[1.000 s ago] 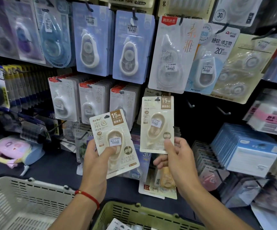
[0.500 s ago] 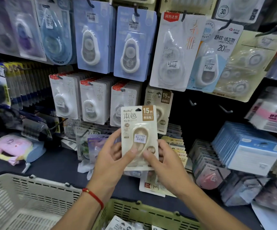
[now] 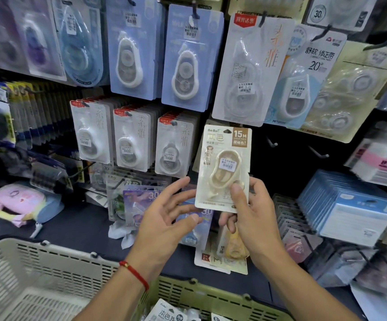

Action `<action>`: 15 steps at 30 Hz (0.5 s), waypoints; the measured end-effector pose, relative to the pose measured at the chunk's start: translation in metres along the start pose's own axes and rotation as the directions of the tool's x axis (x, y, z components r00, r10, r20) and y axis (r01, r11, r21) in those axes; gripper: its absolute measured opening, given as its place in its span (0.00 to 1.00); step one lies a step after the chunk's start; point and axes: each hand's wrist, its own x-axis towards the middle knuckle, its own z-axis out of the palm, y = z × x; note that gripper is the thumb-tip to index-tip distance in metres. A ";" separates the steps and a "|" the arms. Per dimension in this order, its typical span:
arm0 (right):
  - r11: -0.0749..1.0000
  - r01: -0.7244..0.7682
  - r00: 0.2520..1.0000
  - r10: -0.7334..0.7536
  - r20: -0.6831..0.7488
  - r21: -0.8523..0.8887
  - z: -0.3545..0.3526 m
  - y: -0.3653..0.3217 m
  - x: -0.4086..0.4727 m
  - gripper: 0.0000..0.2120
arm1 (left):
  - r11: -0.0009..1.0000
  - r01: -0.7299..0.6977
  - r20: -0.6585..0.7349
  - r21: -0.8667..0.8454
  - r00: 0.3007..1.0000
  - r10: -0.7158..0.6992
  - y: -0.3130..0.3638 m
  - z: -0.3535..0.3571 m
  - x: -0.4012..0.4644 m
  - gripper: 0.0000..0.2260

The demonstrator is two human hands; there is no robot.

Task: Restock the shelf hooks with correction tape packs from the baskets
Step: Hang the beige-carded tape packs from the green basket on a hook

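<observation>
Hanging at its top edge against the display, a cream pack (image 3: pixel 223 167) of correction tape sits in the lower row, just right of three hooks full of white packs (image 3: pixel 132 137). Whether its punched hole is fully over a hook cannot be told; the hole is a dark blur at the card's top.

The likely risk is a pack that is only half seated: if the hole has merely caught the hook tip, letting go could drop it onto the loose packs on the ledge below. A tug sideways could also tear the thin card at the hole.

The right hand (image 3: pixel 255 218) pinches the pack's lower right corner, thumb on the front over the blister, fingers behind. The left hand (image 3: pixel 164 218) is spread and holds nothing, just left of and below the pack, fingertips near its lower left edge but apart from it.

Below, near the wrists, a green basket (image 3: pixel 211 295) holds more packs, and a cream basket (image 3: pixel 37 274) stands to its left.
</observation>
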 end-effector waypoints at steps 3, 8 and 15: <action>0.999 -0.010 1.000 0.010 0.006 0.036 0.001 -0.001 0.002 0.05 | 0.998 -0.001 0.013 -0.065 1.000 0.002 0.004 0.000 -0.001 0.27; 0.948 -0.234 0.969 0.245 0.026 -0.215 -0.004 0.009 0.008 0.15 | 0.965 -0.013 -0.110 0.261 0.993 0.043 0.008 -0.002 0.017 0.18; 0.378 0.342 0.939 -0.168 0.300 -0.860 -0.018 0.019 0.013 0.19 | 0.559 -0.144 -0.009 0.816 0.965 0.262 0.005 -0.019 0.063 0.26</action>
